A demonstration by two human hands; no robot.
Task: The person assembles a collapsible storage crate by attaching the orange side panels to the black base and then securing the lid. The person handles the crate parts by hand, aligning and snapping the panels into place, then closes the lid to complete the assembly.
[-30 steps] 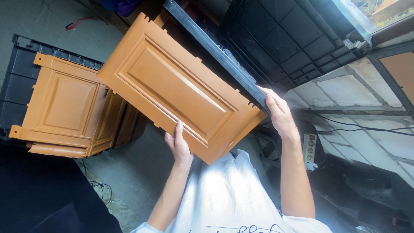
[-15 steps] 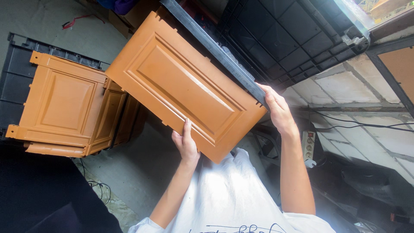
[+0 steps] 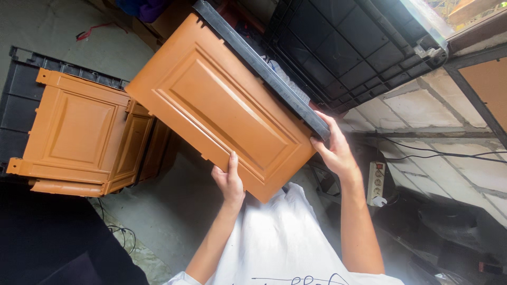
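Head view, looking down at two bare hands holding a large orange moulded plastic panel (image 3: 222,105) with a raised rectangular frame pattern, tilted so that its long edges run diagonally across the frame. The left hand (image 3: 229,182) lies against the panel's lower long edge near its bottom corner, fingers extended flat up the panel's face and the thumb hidden behind the edge, so the hand is closed on the panel rather than open. The right hand (image 3: 332,150) grips the opposite long edge at its lower end, fingers curled over a dark grey plastic rail (image 3: 264,68) that runs along that edge of the panel and touches it. The panel is held in the air, clear of the floor, in front of the person's white shirt (image 3: 280,248). To the left, an assembled orange plastic box of matching panels (image 3: 79,137) rests against a black ribbed plastic base (image 3: 21,89). Above the right hand, a large black gridded plastic panel (image 3: 354,47) stands just behind the rail. A white power strip (image 3: 376,182) lies on the floor beside the right forearm.
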